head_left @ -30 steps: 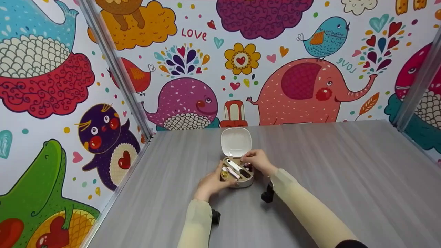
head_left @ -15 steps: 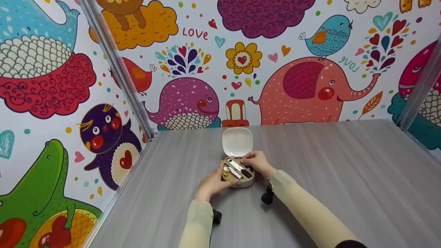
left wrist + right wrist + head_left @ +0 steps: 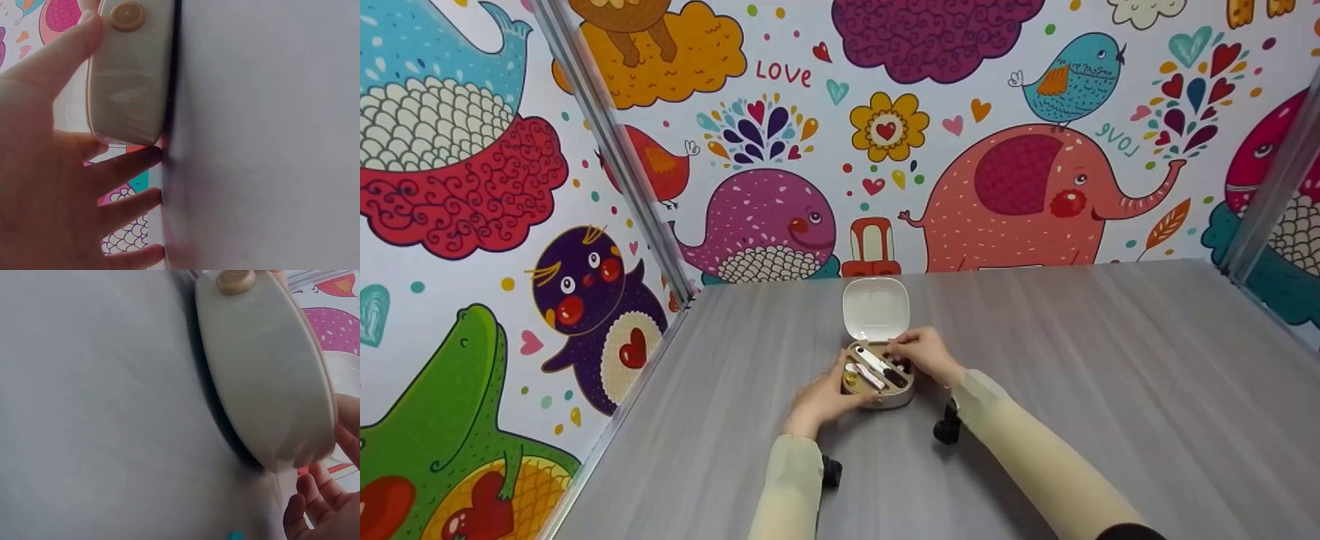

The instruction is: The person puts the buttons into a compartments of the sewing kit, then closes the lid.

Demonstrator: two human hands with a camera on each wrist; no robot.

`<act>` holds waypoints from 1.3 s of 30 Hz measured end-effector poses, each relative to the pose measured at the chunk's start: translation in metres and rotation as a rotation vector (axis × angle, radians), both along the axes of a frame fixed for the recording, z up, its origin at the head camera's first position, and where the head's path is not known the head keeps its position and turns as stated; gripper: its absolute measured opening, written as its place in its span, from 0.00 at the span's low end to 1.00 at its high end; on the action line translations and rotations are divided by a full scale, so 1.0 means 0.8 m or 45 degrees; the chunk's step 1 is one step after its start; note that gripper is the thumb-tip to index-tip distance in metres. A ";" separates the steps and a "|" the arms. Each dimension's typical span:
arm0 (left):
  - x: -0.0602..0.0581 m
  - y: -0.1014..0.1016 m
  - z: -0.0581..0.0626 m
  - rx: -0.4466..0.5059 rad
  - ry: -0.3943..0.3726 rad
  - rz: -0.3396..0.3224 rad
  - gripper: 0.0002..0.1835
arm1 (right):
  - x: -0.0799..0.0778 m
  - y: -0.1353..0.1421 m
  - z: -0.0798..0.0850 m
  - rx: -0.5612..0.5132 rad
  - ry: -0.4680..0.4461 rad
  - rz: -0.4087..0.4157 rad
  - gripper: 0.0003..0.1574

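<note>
A small cream box (image 3: 894, 402) with its white lid (image 3: 876, 309) raised stands on the table. My left hand (image 3: 819, 399) holds it from the left, thumb at the front near the button-shaped catch (image 3: 127, 16), forefinger at the side wall, other fingers spread. Inside lie a white-and-black slim tool (image 3: 877, 366), a pale pink stick-like piece (image 3: 872, 377) and a yellow round piece (image 3: 851, 379). My right hand (image 3: 928, 357) has thumb and forefinger together over the right compartment, among small dark pieces (image 3: 901, 365). I cannot tell whether they pinch one.
The grey table (image 3: 1057, 390) meets a printed cartoon wall (image 3: 780, 135) behind the box and another at the left. Metal posts (image 3: 615, 150) stand at the corners. Black wrist devices (image 3: 831, 472) hang near both wrists.
My right fingertips shift slightly over the right compartment, and its dark pieces show more than half a second ago. My left hand, the box and its lid stay nearly in place.
</note>
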State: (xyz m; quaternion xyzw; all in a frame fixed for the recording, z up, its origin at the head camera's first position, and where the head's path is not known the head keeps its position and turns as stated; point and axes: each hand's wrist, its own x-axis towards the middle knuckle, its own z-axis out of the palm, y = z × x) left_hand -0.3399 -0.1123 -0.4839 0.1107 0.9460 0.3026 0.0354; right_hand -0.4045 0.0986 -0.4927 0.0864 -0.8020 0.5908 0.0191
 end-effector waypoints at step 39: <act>-0.001 -0.002 -0.001 0.004 -0.010 -0.016 0.57 | 0.067 0.170 -0.004 0.264 -0.205 0.483 0.17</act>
